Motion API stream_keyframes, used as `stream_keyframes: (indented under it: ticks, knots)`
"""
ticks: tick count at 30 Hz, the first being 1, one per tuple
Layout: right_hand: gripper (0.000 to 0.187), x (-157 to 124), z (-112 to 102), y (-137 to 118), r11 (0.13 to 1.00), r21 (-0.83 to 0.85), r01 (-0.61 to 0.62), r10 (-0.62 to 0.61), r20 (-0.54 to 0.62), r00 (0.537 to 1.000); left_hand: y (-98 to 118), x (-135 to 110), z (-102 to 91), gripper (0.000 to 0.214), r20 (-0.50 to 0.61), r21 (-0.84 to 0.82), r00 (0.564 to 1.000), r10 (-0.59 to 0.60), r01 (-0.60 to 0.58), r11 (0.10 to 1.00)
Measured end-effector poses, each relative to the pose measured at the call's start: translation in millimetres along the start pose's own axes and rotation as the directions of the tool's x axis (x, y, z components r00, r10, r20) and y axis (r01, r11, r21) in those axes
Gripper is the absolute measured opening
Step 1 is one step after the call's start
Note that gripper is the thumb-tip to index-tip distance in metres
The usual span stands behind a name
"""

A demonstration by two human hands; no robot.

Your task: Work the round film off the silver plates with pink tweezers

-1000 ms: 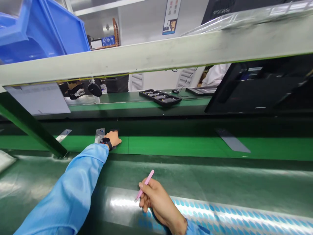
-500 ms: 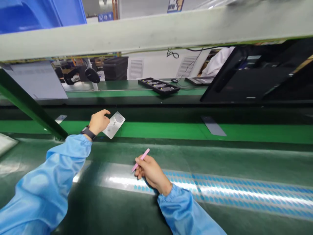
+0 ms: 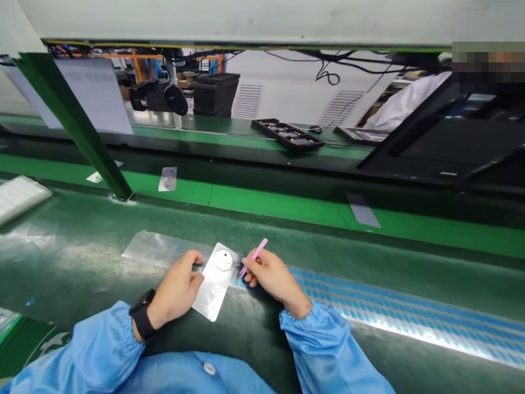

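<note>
My left hand grips the left edge of a silver rectangular plate with a round white patch near its far end. The plate lies tilted across the dark green mat, close to my body. My right hand pinches pink tweezers, their tips reaching toward the plate's right edge. Beneath the hands runs a clear film sheet, and to the right extends a glossy strip of blue dot-shaped stickers. My hands hide part of the film.
Two more metal plates lie on the bright green belt, beyond a slanted green post. A black tray sits on the far bench, and a dark monitor stands at the right.
The silver plate has come from the green belt to the mat in my left hand. Both hands have drawn closer together, and the view has tilted down.
</note>
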State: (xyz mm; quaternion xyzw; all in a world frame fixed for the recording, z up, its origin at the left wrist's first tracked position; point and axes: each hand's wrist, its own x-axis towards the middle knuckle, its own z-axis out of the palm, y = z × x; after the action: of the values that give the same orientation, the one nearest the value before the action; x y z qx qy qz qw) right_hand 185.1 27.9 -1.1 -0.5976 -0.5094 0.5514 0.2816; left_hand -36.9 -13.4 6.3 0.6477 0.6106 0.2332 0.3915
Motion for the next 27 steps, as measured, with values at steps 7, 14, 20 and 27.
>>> stream_keyframes:
  ticks: [7, 14, 20, 27]
  knots:
    - [0.012, 8.6, 5.0, 7.9, 0.999, -0.019, -0.026, 0.026, -0.012, 1.0, 20.2, 20.1, -10.1, 0.032, 0.18, 0.317, 0.97, 0.16, -0.212, 0.924]
    - [0.011, 4.2, 5.7, 2.1, 0.998, -0.062, -0.02, 0.021, 0.016, 1.0, 10.2, 54.9, 4.2, 0.042, 0.374, 0.4, 0.871, 0.319, -0.462, 0.792]
    - [0.015, 5.4, 4.4, 4.5, 0.999, -0.021, -0.025, 0.026, 0.041, 0.999, 6.6, 47.9, 12.2, 0.045, 0.286, 0.419, 0.912, 0.294, -0.395, 0.818]
    - [0.028, 5.3, -1.0, -1.9, 0.99, 0.141, -0.002, -0.009, 0.083, 0.997, 1.5, 44.6, 18.7, 0.054, 0.25, 0.399, 0.921, 0.3, -0.38, 0.834]
